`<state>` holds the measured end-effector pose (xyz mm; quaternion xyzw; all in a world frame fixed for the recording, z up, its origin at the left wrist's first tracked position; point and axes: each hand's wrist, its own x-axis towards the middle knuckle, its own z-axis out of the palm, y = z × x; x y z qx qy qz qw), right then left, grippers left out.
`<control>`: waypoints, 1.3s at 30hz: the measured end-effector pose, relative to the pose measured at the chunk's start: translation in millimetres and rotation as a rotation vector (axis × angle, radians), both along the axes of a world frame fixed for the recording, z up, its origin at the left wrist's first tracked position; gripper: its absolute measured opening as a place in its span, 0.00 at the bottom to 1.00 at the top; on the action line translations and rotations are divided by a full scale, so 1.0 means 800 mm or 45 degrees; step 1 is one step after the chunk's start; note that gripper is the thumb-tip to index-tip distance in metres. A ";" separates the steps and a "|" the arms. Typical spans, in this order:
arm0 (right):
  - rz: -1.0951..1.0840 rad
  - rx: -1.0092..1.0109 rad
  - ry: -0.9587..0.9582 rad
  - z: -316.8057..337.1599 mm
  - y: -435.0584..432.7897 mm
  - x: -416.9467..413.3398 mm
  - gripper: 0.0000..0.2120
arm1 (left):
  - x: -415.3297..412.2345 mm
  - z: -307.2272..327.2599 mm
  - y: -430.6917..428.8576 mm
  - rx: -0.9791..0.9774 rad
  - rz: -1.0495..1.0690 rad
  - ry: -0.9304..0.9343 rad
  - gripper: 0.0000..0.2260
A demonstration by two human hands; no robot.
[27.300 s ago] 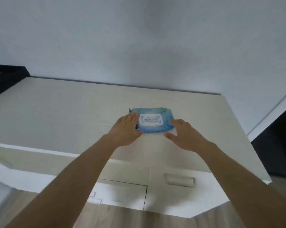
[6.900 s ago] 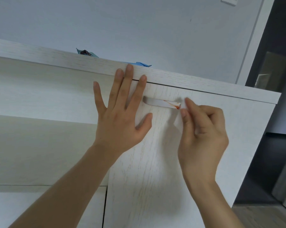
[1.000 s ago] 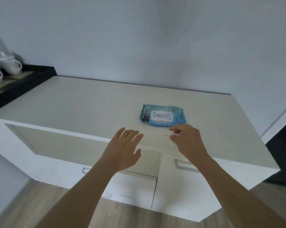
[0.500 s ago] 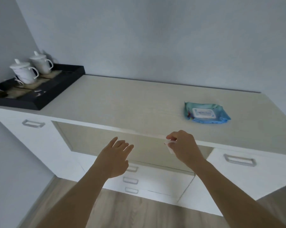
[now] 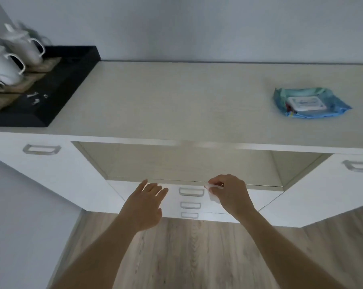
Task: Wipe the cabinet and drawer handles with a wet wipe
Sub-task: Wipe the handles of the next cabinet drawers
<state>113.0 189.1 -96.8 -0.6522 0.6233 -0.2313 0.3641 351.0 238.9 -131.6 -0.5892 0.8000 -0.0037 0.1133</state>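
My right hand point(image 5: 230, 195) pinches a small white wet wipe point(image 5: 212, 195) just right of the top drawer handle point(image 5: 191, 192). Two more metal drawer handles point(image 5: 190, 205) sit below it in the middle stack. My left hand point(image 5: 145, 203) hovers open, fingers apart, left of those handles, holding nothing. A cabinet door handle point(image 5: 41, 149) shows at the left and another cabinet door handle point(image 5: 359, 165) at the right. The blue wet wipe pack point(image 5: 310, 103) lies on the white cabinet's top point(image 5: 176, 101) at the right.
A black tray point(image 5: 57, 86) with white lidded cups point(image 5: 7, 65) stands on the left end of the top. An open shelf niche point(image 5: 197, 163) runs under the top, above the drawers. Wood floor point(image 5: 197, 247) lies below.
My view has swung left and down, so the drawer stack is centred. Both hands dropped from the cabinet's top edge to the drawer handles; the right hand still pinches the wipe.
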 end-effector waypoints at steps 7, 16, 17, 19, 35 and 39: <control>-0.204 0.073 -0.057 -0.103 -0.025 -0.002 0.06 | -0.005 -0.092 -0.041 0.016 0.025 0.102 0.30; -0.593 -0.109 -0.232 -0.285 -0.032 0.015 0.07 | 0.015 -0.271 -0.100 -0.516 -0.108 0.153 0.47; -0.638 -0.165 -0.302 -0.305 -0.032 0.018 0.09 | 0.016 -0.294 -0.110 -0.624 -0.136 0.165 0.48; -0.695 -0.295 -0.488 -0.338 -0.032 0.022 0.12 | 0.014 -0.335 -0.128 -0.843 -0.147 0.244 0.46; -0.528 -1.288 -0.642 -0.439 -0.061 0.055 0.09 | -0.007 -0.421 -0.200 -1.813 -0.268 0.504 0.32; -0.556 -1.291 -0.668 -0.436 -0.068 0.058 0.08 | -0.011 -0.423 -0.201 -1.840 -0.243 0.503 0.32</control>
